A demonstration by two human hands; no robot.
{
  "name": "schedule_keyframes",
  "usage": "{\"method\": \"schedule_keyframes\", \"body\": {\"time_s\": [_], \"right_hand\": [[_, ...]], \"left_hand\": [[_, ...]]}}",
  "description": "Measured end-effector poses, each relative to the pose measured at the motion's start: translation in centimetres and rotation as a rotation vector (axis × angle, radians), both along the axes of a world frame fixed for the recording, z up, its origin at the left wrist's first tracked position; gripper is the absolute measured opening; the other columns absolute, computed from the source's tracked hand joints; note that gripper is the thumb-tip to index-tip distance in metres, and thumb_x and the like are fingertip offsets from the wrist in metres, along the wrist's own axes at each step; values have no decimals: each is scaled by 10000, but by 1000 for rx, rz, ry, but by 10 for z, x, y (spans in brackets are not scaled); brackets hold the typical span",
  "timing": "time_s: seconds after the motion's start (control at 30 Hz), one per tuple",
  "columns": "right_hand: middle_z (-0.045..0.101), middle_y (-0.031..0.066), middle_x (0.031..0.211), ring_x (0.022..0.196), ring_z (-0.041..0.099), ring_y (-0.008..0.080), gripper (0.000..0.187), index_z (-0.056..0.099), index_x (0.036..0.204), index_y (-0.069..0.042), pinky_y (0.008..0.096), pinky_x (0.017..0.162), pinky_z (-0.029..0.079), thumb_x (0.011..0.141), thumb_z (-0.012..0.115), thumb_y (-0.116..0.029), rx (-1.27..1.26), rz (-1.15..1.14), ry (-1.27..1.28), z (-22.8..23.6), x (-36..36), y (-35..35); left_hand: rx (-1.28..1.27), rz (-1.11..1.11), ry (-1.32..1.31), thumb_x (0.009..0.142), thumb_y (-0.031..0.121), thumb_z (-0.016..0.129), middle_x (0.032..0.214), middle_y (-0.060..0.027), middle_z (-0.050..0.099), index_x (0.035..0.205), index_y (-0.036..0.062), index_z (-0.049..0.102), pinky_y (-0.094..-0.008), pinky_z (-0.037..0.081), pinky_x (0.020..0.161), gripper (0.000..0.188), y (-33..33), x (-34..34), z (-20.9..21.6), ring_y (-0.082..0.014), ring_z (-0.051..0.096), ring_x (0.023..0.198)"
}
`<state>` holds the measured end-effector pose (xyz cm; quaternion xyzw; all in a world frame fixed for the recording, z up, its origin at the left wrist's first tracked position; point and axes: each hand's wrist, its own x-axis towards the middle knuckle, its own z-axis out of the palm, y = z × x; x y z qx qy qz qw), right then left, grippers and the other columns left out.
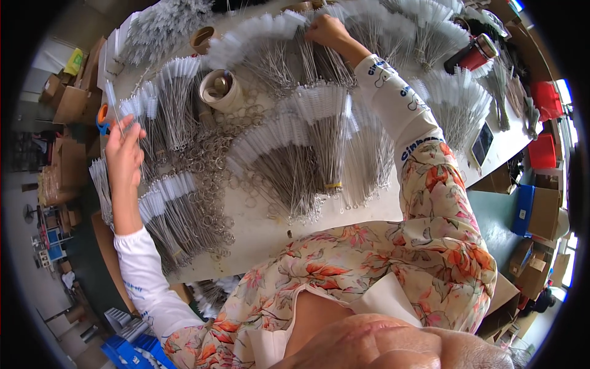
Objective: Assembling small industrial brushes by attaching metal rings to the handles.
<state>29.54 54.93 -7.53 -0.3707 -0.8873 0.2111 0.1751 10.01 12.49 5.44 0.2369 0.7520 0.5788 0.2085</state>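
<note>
Over the crowded desk (381, 209), two reaching arms

At the desk's left side, your left grip (125, 154) has one straw-cleaning brush (110, 95) pinched by its wire stem, white bristles pointing up and away from you. Just beside it are scissors (102, 114) with orange and blue handles. Your right grip (327, 32) is stretched to the far side, its fingers bent down at the brushes there; whether it is clenched on one or released, you cannot tell from this view. Between your arms, more brushes fan out, one bundle (329, 135) bound by a yellow band (333, 185) near its lower end. Left of that, metal rings (206, 157) lie in a heap, with a white tub (221, 101) at their far side and a cardboard ring (201, 39) beyond. Near the right edge, you have a red-and-black thermos (473, 55)
</note>
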Motion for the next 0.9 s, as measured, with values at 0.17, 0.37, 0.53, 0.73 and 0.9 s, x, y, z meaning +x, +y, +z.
{"method": "schedule_keyframes", "body": {"time_s": [0.17,0.37,0.53,0.73,0.9], "right_hand": [[672,91,819,789,644,247,356,702,866,-124,333,717,499,652,713,-408,4,170,125,23,29,14],[577,46,563,529,542,121,228,645,763,-16,307,482,441,748,612,-241,-20,39,440,87,65,10],[572,29,663,612,516,88,206,629,771,-34,258,519,432,790,579,-233,-302,25,707,36,97,93],[680,66,784,782,645,178,349,713,877,-145,294,741,489,657,734,-416,223,-356,-89,8,77,80],[685,9,776,707,628,118,294,727,844,-167,266,691,498,648,760,-383,-111,-202,93,-11,85,121]], "left_hand": [[79,-63,-167,915,98,493,798,-8,523,1245,-25,449,-137,258,386,355,-40,30,6,9,350,506],[192,62,-191,917,113,493,808,-4,513,1170,0,513,-147,308,423,278,-83,63,0,-19,389,560],[291,108,-353,949,203,449,664,17,420,1037,-8,568,-159,215,368,258,-124,88,2,-14,294,467],[239,121,-383,952,264,444,643,19,417,968,-16,578,-163,210,372,311,-135,108,-20,-11,285,461],[252,90,-384,944,252,464,678,7,466,941,-20,595,-170,250,409,301,-123,121,-30,-17,324,496]]}}
